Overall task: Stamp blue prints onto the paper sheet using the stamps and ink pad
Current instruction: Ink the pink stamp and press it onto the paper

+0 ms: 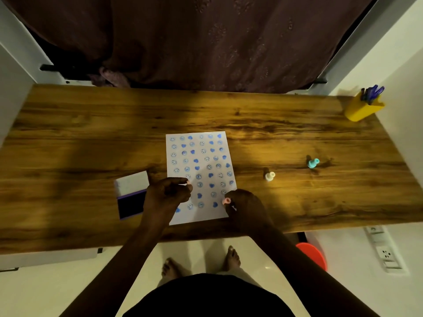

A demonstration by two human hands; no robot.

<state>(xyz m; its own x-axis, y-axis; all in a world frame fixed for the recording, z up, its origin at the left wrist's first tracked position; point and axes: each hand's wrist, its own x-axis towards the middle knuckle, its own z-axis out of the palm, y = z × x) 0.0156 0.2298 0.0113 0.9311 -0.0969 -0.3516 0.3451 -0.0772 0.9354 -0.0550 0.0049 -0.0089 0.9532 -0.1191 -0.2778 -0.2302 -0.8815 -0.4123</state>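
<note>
Wooden desk [91,138] — both hands (curled) pinch pink stamps [226,200] over paper [201,156].

My one view, head-worn, wide-angle, looking steeply down and forward over the desk [297,124], close above my hands, sheet [201,156] centred, feet and floor at bottom edge

The table [91,133] is wood-grain board with a soft sheen. The paper sheet [207,216] looks matt white (blue ink prints cover most of it). The pen holder [359,110] seems smooth yellow plastic, and the curtain [206,42] is dark embroidered cloth.
</note>
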